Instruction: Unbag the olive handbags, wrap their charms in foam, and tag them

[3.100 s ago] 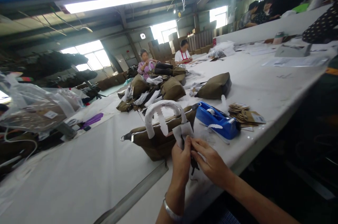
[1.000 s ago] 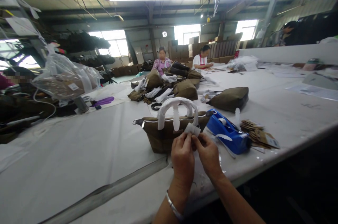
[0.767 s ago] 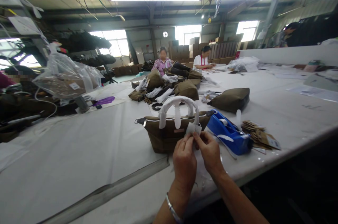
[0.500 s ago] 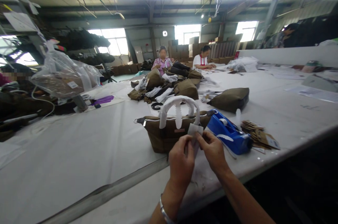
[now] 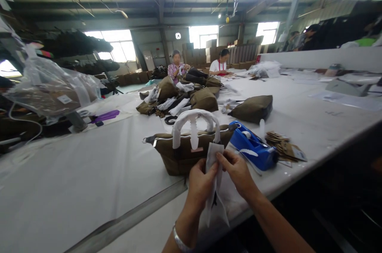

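An olive-brown handbag [image 5: 182, 157] stands upright on the white table, its handles [image 5: 195, 114] wrapped in white paper. In front of its right end, a strip of white wrapping paper [image 5: 215, 150] hangs down, with something dark showing at its lower part. My left hand [image 5: 200, 183] pinches the strip from the left, thumb on top. From the right, my right hand [image 5: 237, 169] grips the same strip's edge between thumb and fingers. A blue tape dispenser [image 5: 253, 147] stands right of the bag, close beyond my right hand.
Brown card tags [image 5: 286, 147] lie right of the dispenser. Behind the bag is a heap of olive bags [image 5: 205, 100], with another bag [image 5: 252, 108] to its right. A plastic-wrapped parcel [image 5: 59, 90] is at left. Two people sit at the far side.
The wrapping paper now shows as a long strip hanging below my hands, where before mostly a small top part showed. My left hand has shifted slightly lower. The whole view has moved slightly.
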A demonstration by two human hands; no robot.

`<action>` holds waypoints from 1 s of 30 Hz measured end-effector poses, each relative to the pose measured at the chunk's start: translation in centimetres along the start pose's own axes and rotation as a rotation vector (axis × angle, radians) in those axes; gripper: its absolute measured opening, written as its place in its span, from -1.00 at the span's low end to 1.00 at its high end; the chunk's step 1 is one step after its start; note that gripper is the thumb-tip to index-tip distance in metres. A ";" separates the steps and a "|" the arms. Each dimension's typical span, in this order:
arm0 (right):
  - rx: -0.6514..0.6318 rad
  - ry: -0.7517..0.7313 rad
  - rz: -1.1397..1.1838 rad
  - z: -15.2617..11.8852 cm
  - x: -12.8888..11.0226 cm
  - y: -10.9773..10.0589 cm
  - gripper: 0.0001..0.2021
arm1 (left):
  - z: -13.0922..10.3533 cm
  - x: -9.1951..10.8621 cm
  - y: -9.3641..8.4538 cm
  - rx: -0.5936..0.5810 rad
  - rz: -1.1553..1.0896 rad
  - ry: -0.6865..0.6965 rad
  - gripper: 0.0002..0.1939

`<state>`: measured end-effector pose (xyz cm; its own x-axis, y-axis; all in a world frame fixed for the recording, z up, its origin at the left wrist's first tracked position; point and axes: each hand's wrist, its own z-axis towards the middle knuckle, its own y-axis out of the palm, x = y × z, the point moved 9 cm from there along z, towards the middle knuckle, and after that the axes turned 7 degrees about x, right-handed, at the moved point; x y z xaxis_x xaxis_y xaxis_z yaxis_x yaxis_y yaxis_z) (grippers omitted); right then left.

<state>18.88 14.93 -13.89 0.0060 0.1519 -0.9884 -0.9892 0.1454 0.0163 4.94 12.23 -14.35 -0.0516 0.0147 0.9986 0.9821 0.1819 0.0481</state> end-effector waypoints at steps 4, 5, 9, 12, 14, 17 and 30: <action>-0.075 -0.096 -0.210 0.0 -1.5 -1.0 -0.66 | 0.2 0.0 -0.3 0.027 0.110 0.052 -0.65; -0.067 -0.128 -0.273 0.3 -2.0 -2.2 -0.67 | 0.2 0.0 -0.4 0.021 0.126 0.051 -0.65; 0.320 -0.262 -0.552 3.4 -4.4 -12.4 -0.67 | 0.5 -0.2 -0.8 0.005 0.151 0.035 -0.63; 0.402 -0.239 -0.607 6.5 -4.2 -18.2 -0.78 | 0.7 -0.5 -0.8 0.006 0.115 0.013 -0.60; 0.359 -0.169 -0.600 8.3 -2.8 -20.0 -0.84 | 0.7 -0.6 -0.8 0.008 0.077 -0.003 -0.58; 0.287 -0.034 -0.535 9.5 -0.2 -20.8 -0.81 | 0.7 -0.6 -0.7 0.003 0.043 -0.009 -0.58; 0.399 0.128 -0.110 3.4 -1.1 -22.4 -0.56 | 0.9 -0.4 -0.8 0.008 -0.001 -0.032 -0.53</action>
<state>41.51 14.87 -12.66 0.0655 -0.0043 -0.9978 -0.8497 0.5240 -0.0581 4.05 12.93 -14.78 -0.0581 0.0458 0.9973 0.9807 0.1894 0.0484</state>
